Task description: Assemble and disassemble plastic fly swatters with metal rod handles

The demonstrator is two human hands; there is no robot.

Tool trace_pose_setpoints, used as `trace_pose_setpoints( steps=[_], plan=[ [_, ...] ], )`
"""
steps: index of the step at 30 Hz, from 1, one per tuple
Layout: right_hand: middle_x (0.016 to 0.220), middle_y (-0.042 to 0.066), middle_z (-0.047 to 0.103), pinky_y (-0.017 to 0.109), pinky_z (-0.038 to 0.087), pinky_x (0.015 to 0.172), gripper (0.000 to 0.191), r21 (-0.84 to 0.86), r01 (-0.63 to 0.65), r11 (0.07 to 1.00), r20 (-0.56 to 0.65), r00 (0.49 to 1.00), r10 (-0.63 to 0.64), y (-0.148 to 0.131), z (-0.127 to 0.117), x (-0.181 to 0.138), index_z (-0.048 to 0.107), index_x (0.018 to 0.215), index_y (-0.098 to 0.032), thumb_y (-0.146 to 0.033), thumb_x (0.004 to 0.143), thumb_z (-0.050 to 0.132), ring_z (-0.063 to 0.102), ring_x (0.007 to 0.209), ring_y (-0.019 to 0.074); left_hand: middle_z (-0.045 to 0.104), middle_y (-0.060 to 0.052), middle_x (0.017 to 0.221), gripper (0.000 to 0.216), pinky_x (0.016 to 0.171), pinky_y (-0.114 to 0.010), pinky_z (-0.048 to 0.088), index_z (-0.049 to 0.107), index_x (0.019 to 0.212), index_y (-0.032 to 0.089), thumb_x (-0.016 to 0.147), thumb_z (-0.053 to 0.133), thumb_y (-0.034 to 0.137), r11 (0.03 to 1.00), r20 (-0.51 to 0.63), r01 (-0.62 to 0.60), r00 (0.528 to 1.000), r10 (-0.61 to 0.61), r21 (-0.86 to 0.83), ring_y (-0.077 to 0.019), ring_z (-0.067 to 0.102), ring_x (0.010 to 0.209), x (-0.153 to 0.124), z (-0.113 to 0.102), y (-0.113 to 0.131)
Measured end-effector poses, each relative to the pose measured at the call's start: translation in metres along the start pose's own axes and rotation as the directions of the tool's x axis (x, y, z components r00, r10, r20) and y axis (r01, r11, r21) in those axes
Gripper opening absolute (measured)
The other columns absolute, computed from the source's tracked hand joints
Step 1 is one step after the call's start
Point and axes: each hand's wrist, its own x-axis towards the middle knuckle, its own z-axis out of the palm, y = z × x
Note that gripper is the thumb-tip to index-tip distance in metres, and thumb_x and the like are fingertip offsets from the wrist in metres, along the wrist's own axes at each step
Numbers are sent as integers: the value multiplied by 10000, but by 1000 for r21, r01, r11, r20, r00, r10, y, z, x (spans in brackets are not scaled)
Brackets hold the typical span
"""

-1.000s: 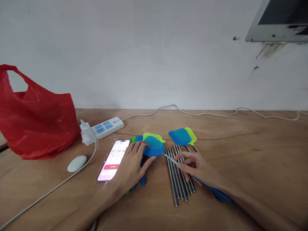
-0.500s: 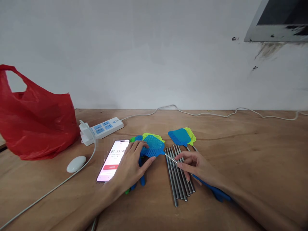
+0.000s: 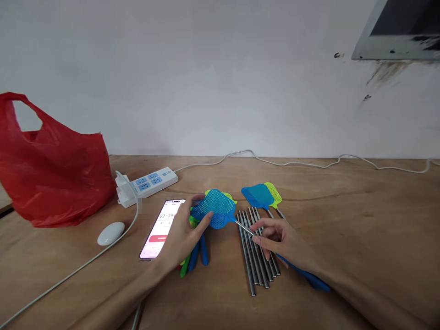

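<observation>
A blue fly swatter [image 3: 216, 210] with a perforated head and metal shaft slants across the middle of the table. My left hand [image 3: 187, 233] grips the left side of its head, thumb on the face and fingers partly hidden behind. Thumb and fingers of my right hand [image 3: 280, 238] pinch the shaft, while the blue handle [image 3: 304, 273] runs out under my right wrist. Beneath the shaft lies a row of several metal rods [image 3: 252, 256]. Several blue and green handles [image 3: 204, 250] show beside my left hand, and a yellow-green swatter head [image 3: 225, 195] peeks out behind the blue one.
Further back lie another blue swatter [image 3: 257, 195] and a yellow-green one [image 3: 274, 195]. A phone [image 3: 161, 229] with a running timer is left of my left hand. Beyond it are a power strip [image 3: 147, 185], a white mouse-shaped object [image 3: 110, 233], cables and a red plastic bag [image 3: 55, 174].
My left hand's thumb has come onto the swatter head's face, with the fingers now behind its left edge. The head has tilted slightly. My right hand keeps its pinch on the shaft.
</observation>
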Motion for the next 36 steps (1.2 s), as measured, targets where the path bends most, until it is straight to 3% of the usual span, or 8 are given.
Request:
trace_pose_setpoints(
  steps=[4, 8, 14, 18, 23, 36],
  plan=[
    [511, -51, 604, 160, 292, 262, 400, 5, 7, 1000, 1, 1000, -7, 1, 2, -1, 643, 1030, -174, -507, 810, 671, 410, 344, 83, 603, -85, 1269, 379, 1036, -474, 439, 535, 1207, 246, 872, 613, 403, 987, 28, 59, 998, -55, -151, -274, 538, 1227, 5, -1, -3],
    [524, -51, 616, 176, 291, 278, 367, 13, 14, 1000, 3, 1000, -15, 6, 1, -2, 640, 1029, -191, -495, 826, 676, 415, 342, 85, 586, -82, 1282, 349, 938, -451, 519, 551, 1176, 234, 867, 627, 377, 963, 68, 108, 993, -93, -249, -264, 587, 1144, 5, -3, -1],
    [514, -52, 608, 206, 343, 361, 330, 11, 60, 998, 5, 998, -60, 8, 0, 1, 640, 993, -190, -477, 833, 676, 512, 405, 113, 590, -66, 1278, 350, 901, -421, 542, 565, 1153, 236, 832, 693, 293, 927, 48, 90, 996, -78, -364, -259, 606, 1130, 4, -4, -4],
    [497, -59, 587, 225, 393, 441, 315, 15, 85, 996, -6, 996, -85, 9, 0, 1, 647, 951, -183, -468, 824, 692, 550, 441, 120, 588, -56, 1270, 342, 875, -398, 547, 575, 1134, 237, 819, 701, 282, 925, 40, 89, 996, -79, -370, -247, 617, 1095, 5, -4, -4],
    [511, -64, 587, 229, 361, 412, 346, 14, 74, 997, 9, 997, -74, 10, 1, -1, 626, 996, -196, -497, 834, 679, 532, 431, 127, 588, -59, 1257, 343, 858, -391, 546, 581, 1136, 234, 816, 697, 278, 939, 29, 66, 998, -60, -337, -243, 616, 1072, 4, -4, -2],
    [480, -105, 429, 250, 421, 472, 353, 26, 96, 995, -3, 995, -96, -2, 6, -4, 606, 890, -204, -529, 787, 698, 543, 440, 130, 565, -60, 1194, 329, 772, -361, 543, 574, 1111, 243, 806, 675, 313, 947, 26, 72, 997, -67, -313, -237, 601, 992, 1, -3, 5]
  ],
)
